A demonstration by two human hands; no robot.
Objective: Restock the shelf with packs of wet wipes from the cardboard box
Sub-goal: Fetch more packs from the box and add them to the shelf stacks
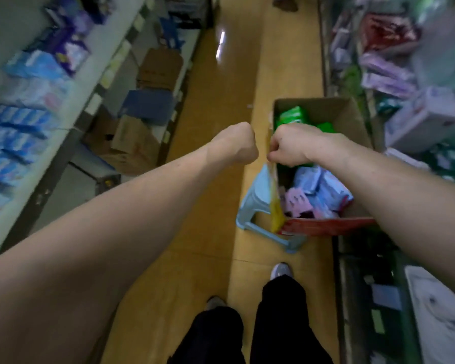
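1. In the aisle, my right hand (292,145) pinches the left wall of the cardboard box (334,111); my left hand (237,143) is an empty fist beside it.
2. Packs of wet wipes (323,185) lie inside the box: probably soft, slick and light, best gripped across the flat faces.

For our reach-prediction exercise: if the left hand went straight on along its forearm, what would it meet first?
Likely the left hand would hit the cardboard box at its left rim, just beyond the right hand gripping it. Depth is unclear; it may pass above.
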